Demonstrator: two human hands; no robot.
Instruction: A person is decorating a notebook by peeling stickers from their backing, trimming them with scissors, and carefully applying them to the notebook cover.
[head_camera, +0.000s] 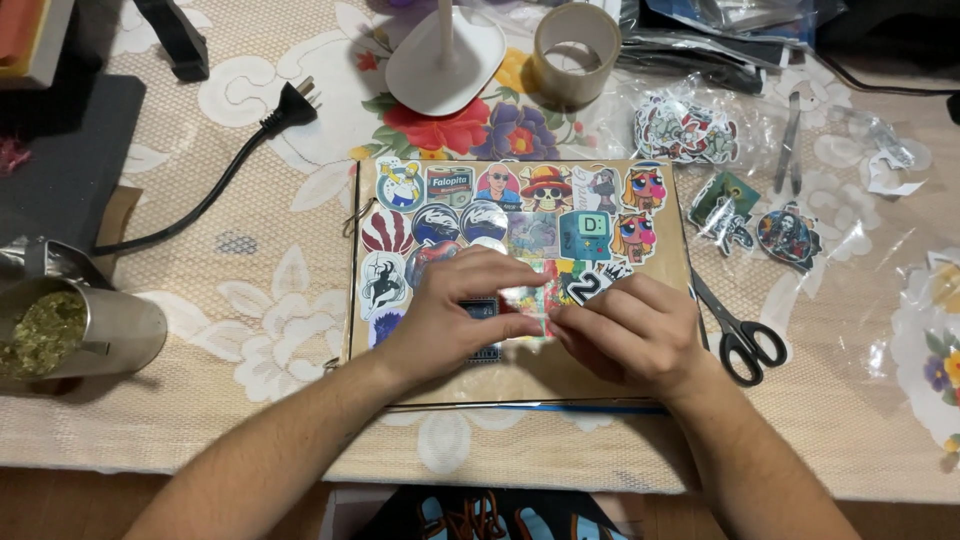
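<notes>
Both hands are down on a brown board (520, 375) covered in stickers, which lies flat in the middle of the tabletop (250, 330), nearer the front edge. The left hand (455, 315) rests palm down on the board, fingers (495, 268) curled and close together, with the thumb pressing on a small shiny sticker (525, 305). The right hand (630, 335) meets it from the other side, its fingertips bunched and pinching at the same sticker's edge. The sticker sits on the lower middle of the board, mostly hidden under the two hands, so I cannot tell what it shows.

The upper half of the board is already filled with rows of cartoon stickers. Just beside its right edge lie black-handled scissors (735, 335), blades pointing toward the far edge, close to the right wrist. Further right, loose stickers (760, 225) and clear wrappers are scattered, with tweezers (788, 140) near them and a bagged pile of stickers (685, 130) beyond.

Toward the far edge stand a roll of tape (575, 50) and the white base of a lamp (445, 60). A black power plug (290, 105) and its cable trail across the far left. At the left edge a metal cup (95, 330) holding green herb lies well apart from the hands. Nothing lies between the hands and the board.
</notes>
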